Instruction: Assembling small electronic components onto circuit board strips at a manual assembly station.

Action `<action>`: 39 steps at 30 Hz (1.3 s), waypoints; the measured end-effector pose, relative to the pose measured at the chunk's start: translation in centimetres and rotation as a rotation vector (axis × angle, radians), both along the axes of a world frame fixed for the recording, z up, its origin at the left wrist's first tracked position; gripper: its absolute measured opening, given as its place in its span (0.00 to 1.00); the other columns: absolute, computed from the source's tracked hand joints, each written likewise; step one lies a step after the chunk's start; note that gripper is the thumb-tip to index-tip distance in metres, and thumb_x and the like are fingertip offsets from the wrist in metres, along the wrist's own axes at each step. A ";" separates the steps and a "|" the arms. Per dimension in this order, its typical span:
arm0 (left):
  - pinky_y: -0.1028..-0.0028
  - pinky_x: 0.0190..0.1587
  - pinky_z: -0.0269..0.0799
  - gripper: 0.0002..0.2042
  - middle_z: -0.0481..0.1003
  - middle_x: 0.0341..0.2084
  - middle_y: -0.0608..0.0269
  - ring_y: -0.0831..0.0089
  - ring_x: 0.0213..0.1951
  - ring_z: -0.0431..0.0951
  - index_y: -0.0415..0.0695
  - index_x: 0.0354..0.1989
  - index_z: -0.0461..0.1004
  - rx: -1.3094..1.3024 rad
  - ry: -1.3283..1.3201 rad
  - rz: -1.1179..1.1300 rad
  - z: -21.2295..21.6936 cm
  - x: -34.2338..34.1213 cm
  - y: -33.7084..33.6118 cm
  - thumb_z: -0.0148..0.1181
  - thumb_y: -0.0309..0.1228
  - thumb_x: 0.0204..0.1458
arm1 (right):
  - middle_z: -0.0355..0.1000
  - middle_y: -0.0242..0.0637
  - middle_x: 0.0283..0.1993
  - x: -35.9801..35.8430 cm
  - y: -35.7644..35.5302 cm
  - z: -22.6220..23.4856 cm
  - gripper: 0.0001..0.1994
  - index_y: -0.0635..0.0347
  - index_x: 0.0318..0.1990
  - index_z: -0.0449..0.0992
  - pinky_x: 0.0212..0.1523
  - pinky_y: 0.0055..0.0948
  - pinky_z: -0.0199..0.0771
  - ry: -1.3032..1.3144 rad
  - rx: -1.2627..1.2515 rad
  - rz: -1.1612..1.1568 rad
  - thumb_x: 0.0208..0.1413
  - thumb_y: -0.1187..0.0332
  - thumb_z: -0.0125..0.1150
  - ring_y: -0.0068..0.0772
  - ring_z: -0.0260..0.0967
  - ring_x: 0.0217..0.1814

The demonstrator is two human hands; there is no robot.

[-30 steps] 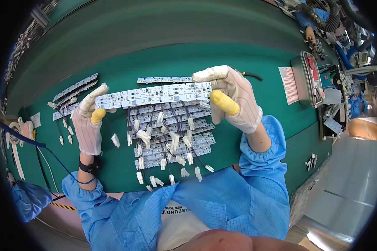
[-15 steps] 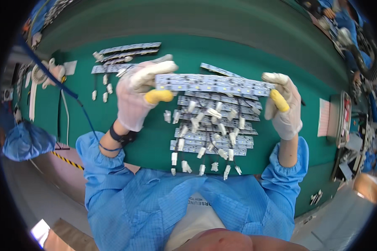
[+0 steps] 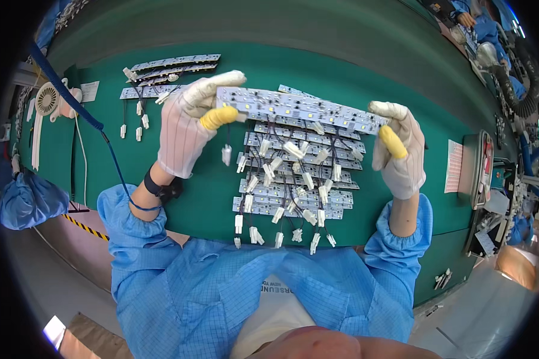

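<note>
A white LED strip board (image 3: 302,109) is held up between my two gloved hands, tilted a little with its right end lower. My left hand (image 3: 196,112), in a white striped glove with a yellow thumb cover, is closed on the board's left end. The right end is pinched by my right hand (image 3: 397,148), gloved the same way. A lead with a white connector (image 3: 226,154) dangles near the left end. Below the board lies a row of similar LED boards (image 3: 288,209), with dark wires and white connectors spread over them. The held board hides part of those behind it.
More LED boards (image 3: 175,60) lie at the far left of the green table (image 3: 209,218). A small fan (image 3: 47,99), a blue coiled cord (image 3: 72,102) and a strap on my left wrist are at the left. At the right are a red-dotted sheet (image 3: 454,166) and a metal tray (image 3: 480,170).
The held board has tilted, its right end now lower than its left. Its face shows more broadly. The whole view has shifted slightly, and both hands keep their hold.
</note>
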State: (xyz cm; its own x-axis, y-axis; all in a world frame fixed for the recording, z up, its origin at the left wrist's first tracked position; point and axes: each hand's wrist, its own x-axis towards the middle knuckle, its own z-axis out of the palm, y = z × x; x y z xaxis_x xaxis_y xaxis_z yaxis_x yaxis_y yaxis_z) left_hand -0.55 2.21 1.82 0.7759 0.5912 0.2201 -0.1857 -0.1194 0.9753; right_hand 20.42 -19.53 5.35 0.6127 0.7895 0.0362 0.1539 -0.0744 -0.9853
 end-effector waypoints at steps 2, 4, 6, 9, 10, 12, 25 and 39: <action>0.81 0.38 0.74 0.23 0.76 0.41 0.56 0.74 0.38 0.79 0.36 0.49 0.73 0.169 -0.015 0.005 -0.1 -0.2 0.1 0.66 0.37 0.46 | 0.61 0.23 0.16 0.5 0.0 -0.5 0.20 0.69 0.49 0.67 0.14 0.13 0.43 -0.038 -0.012 0.003 0.59 0.59 0.52 0.09 0.49 0.11; 0.81 0.38 0.74 0.26 0.76 0.42 0.55 0.73 0.39 0.80 0.37 0.44 0.76 0.327 -0.078 0.007 -0.5 -0.1 0.1 0.66 0.45 0.41 | 0.57 0.21 0.12 0.9 -0.2 -1.0 0.22 0.69 0.50 0.67 0.14 0.12 0.42 -0.106 -0.010 0.020 0.60 0.57 0.50 0.09 0.47 0.10; 0.81 0.39 0.73 0.26 0.76 0.43 0.56 0.73 0.39 0.79 0.37 0.44 0.76 0.279 -0.070 0.011 -0.3 0.0 -0.1 0.66 0.45 0.41 | 0.58 0.21 0.13 0.9 -0.5 -1.2 0.22 0.69 0.50 0.67 0.14 0.13 0.42 -0.078 0.038 0.056 0.59 0.57 0.51 0.09 0.47 0.10; 0.81 0.41 0.73 0.24 0.76 0.43 0.56 0.72 0.40 0.79 0.36 0.47 0.74 0.248 -0.047 -0.002 -0.1 0.0 -0.2 0.64 0.41 0.45 | 0.61 0.23 0.15 1.0 -0.8 -1.6 0.23 0.70 0.51 0.66 0.14 0.13 0.42 -0.073 0.087 0.079 0.59 0.57 0.51 0.10 0.48 0.10; 0.81 0.41 0.73 0.23 0.76 0.41 0.56 0.73 0.40 0.79 0.36 0.49 0.72 0.157 -0.046 0.024 -0.3 0.2 -0.3 0.63 0.38 0.48 | 0.62 0.24 0.17 1.0 -1.0 -1.6 0.23 0.71 0.51 0.65 0.14 0.13 0.43 -0.090 0.094 0.072 0.58 0.57 0.52 0.10 0.49 0.10; 0.81 0.41 0.72 0.20 0.77 0.37 0.58 0.75 0.38 0.78 0.35 0.54 0.68 0.089 0.018 0.043 -0.3 0.6 0.0 0.59 0.28 0.52 | 0.63 0.26 0.18 0.3 -0.9 -0.7 0.24 0.72 0.51 0.65 0.14 0.13 0.44 -0.013 0.080 0.080 0.57 0.58 0.53 0.11 0.50 0.10; 0.76 0.45 0.71 0.30 0.79 0.32 0.57 0.72 0.37 0.78 0.31 0.52 0.66 -0.092 -0.065 -0.177 -0.2 0.1 -0.1 0.60 0.47 0.52 | 0.70 0.32 0.24 1.0 -0.2 -0.8 0.22 0.66 0.53 0.66 0.19 0.13 0.56 -0.008 -0.060 0.100 0.61 0.56 0.49 0.12 0.60 0.19; 0.85 0.27 0.62 0.20 0.79 0.24 0.64 0.85 0.25 0.73 0.39 0.46 0.74 0.269 0.253 0.130 -0.5 0.5 0.5 0.43 0.44 0.63 | 0.68 0.34 0.31 2.1 -1.0 -1.5 0.15 0.64 0.43 0.68 0.24 0.23 0.64 -0.514 -0.067 0.208 0.50 0.68 0.61 0.23 0.65 0.26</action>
